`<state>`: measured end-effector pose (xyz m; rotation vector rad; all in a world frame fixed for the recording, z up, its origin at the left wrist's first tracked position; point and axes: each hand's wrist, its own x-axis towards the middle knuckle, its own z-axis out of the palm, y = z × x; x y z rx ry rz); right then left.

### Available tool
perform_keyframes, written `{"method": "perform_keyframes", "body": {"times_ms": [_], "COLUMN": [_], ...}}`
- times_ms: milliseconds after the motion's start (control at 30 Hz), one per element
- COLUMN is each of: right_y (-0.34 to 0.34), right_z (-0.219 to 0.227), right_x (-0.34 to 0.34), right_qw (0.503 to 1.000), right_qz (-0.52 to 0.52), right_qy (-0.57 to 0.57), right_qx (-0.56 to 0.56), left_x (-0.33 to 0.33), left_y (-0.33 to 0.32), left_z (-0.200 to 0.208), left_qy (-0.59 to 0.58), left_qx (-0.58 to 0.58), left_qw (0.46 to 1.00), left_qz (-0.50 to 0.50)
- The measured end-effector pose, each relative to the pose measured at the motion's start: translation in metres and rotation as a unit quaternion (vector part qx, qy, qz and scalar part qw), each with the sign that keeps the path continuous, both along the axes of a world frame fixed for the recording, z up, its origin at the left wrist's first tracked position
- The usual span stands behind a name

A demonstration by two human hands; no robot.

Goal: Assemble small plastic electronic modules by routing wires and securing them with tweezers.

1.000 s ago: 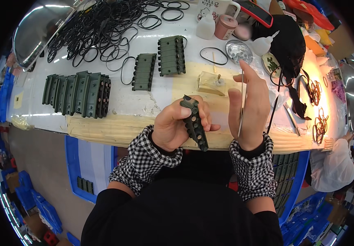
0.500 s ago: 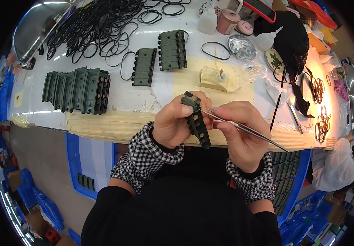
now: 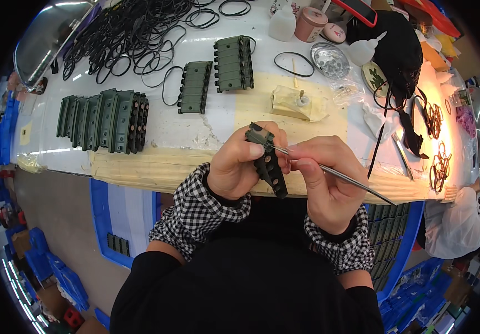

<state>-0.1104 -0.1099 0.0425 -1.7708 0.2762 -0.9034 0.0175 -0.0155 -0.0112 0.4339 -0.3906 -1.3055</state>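
The left hand (image 3: pixel 235 167) grips a dark green piece (image 3: pixel 272 168) above the near edge of the white table (image 3: pixel 178 131) as the right hand (image 3: pixel 333 192) pinches a metal tool (image 3: pixel 354 182), tip at the piece (copper-toned discs (image 3: pixel 275 180) line it); similar pieces (image 3: pixel 103 122) stand toward the near left corner.
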Motion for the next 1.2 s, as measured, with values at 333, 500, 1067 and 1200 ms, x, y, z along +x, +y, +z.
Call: {"method": "perform_keyframes", "body": {"times_ms": [333,500,1067,1200], "right_y": [-0.001,-0.002,0.009,0.010], "right_z": [-0.008,-0.011,0.007,0.007], "right_x": [-0.003,-0.007,-0.021,-0.021], "right_qw": [0.999,0.996,0.995,0.995], "right_qz": [0.005,0.025,-0.031,-0.031], "right_qy": [-0.031,-0.063,-0.009,-0.013], "right_qx": [-0.018,0.060,-0.095,-0.089], "left_x": [0.000,-0.008,-0.016,-0.017], "left_y": [0.002,0.003,-0.002,-0.002], "left_z": [0.010,0.028,0.004,0.005], "left_qy": [-0.050,-0.093,0.056,0.069], "left_qx": [0.032,0.098,-0.049,-0.057], "left_qw": [0.998,0.990,0.995,0.993], "left_qz": [-0.005,0.028,-0.068,-0.075]}}
